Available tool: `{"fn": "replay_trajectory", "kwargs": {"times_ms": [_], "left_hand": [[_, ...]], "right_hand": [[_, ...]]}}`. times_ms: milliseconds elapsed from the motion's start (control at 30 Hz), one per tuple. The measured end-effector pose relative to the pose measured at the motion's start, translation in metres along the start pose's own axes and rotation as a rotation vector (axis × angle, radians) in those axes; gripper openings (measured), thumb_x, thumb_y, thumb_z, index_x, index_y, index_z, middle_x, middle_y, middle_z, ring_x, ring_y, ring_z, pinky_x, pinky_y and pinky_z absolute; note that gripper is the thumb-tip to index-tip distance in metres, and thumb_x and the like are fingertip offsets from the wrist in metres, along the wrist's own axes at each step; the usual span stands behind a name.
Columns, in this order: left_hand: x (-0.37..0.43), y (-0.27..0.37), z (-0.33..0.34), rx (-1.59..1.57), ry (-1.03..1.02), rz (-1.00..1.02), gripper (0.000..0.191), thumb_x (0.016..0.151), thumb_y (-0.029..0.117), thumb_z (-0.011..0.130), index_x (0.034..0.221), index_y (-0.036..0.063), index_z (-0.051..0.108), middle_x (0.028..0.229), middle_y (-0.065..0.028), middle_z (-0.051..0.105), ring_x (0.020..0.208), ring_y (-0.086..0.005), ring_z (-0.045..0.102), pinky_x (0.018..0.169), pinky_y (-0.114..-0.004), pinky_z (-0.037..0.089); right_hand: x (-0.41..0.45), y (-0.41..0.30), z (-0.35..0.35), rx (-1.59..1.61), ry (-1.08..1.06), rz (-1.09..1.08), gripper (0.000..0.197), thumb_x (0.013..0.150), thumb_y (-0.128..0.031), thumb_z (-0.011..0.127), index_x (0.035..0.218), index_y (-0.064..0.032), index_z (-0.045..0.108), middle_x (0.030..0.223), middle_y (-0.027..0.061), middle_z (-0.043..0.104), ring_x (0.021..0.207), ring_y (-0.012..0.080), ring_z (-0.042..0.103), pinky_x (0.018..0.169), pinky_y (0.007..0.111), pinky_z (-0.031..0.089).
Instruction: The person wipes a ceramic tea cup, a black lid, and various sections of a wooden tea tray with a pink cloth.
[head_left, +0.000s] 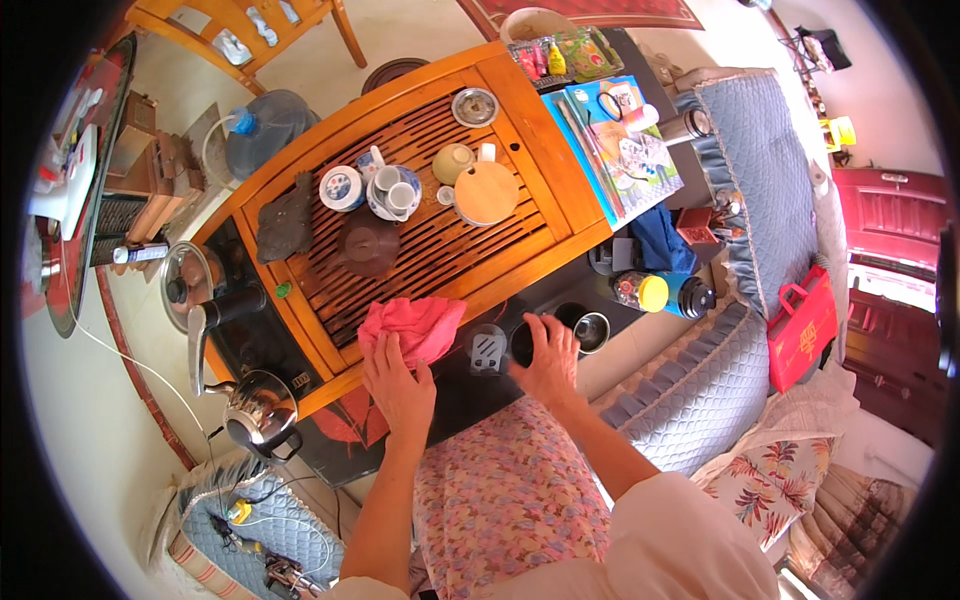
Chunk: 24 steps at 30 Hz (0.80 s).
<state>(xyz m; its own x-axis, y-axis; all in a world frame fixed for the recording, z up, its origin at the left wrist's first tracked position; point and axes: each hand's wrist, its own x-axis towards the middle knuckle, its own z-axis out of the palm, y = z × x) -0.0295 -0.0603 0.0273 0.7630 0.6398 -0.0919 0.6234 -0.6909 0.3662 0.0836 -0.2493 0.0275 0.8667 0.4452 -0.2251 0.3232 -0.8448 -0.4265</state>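
My left hand (397, 386) is at the front edge of a wooden tea tray table (574, 229), its fingers over a crumpled pink cloth (416, 322) and its thumb at the cloth's lower edge. To the right, my right hand (553, 360) has thumb and fingers around a dark round cup (523, 343), partly hidden by the hand. Close beside those fingers lies a black cup with a steel interior (592, 332), apparently tipped. Between my hands a small clear plastic piece with slots (487, 351) sits on the black tabletop (457, 409).
The slatted tray carries a brown teapot (369, 246), a blue-and-white tea set (394, 193), a wood-lidded mug (487, 193) and a dark stone piece (286, 225). A steel kettle (261, 411) stands left. Rightward are a yellow-lidded jar (641, 291), a blue flask (686, 295) and books (622, 150).
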Motion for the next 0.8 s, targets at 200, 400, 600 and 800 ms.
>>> {"fn": "replay_trajectory", "kwargs": {"times_ms": [200,400,600,800], "left_hand": [[-0.024,0.032,-0.009,-1.026,-0.586,-0.451,0.047,0.094,0.031,0.055,0.131,0.0033,0.047,0.121,-0.0127,0.058,0.103,-0.0259,0.059,0.091,-0.038,0.046],[-0.006,0.054,-0.016,-1.961,-0.867,-0.801,0.054,0.100,0.047,0.038,0.136,0.0077,0.044,0.126,-0.0092,0.058,0.110,-0.0241,0.059,0.092,-0.038,0.049],[0.003,0.032,-0.003,-2.316,-0.996,-0.802,0.057,0.100,0.049,0.035,0.138,0.0071,0.040,0.133,-0.0136,0.052,0.114,-0.0321,0.057,0.087,-0.045,0.053],[0.011,0.048,-0.025,-1.951,-0.820,-0.608,0.050,0.093,0.033,0.061,0.131,0.0046,0.044,0.130,-0.0138,0.051,0.108,-0.0304,0.059,0.090,-0.041,0.051]], "right_hand": [[-0.026,-0.052,-0.011,0.467,0.048,0.038,0.086,0.058,-0.018,0.082,0.133,-0.0052,0.041,0.126,0.0173,0.046,0.116,0.0374,0.045,0.099,0.045,0.038],[-0.021,-0.060,-0.013,0.434,0.115,-0.113,0.090,0.058,-0.020,0.084,0.135,-0.0032,0.038,0.132,0.0185,0.045,0.121,0.0368,0.043,0.100,0.044,0.038],[-0.013,-0.039,-0.037,0.593,0.009,-0.166,0.091,0.063,-0.018,0.082,0.140,-0.0026,0.035,0.137,0.0184,0.042,0.123,0.0352,0.043,0.104,0.043,0.035],[-0.013,0.081,0.001,0.013,0.231,0.254,0.088,0.071,-0.031,0.077,0.142,-0.0064,0.031,0.143,0.0183,0.035,0.130,0.0389,0.036,0.105,0.049,0.033]]}}
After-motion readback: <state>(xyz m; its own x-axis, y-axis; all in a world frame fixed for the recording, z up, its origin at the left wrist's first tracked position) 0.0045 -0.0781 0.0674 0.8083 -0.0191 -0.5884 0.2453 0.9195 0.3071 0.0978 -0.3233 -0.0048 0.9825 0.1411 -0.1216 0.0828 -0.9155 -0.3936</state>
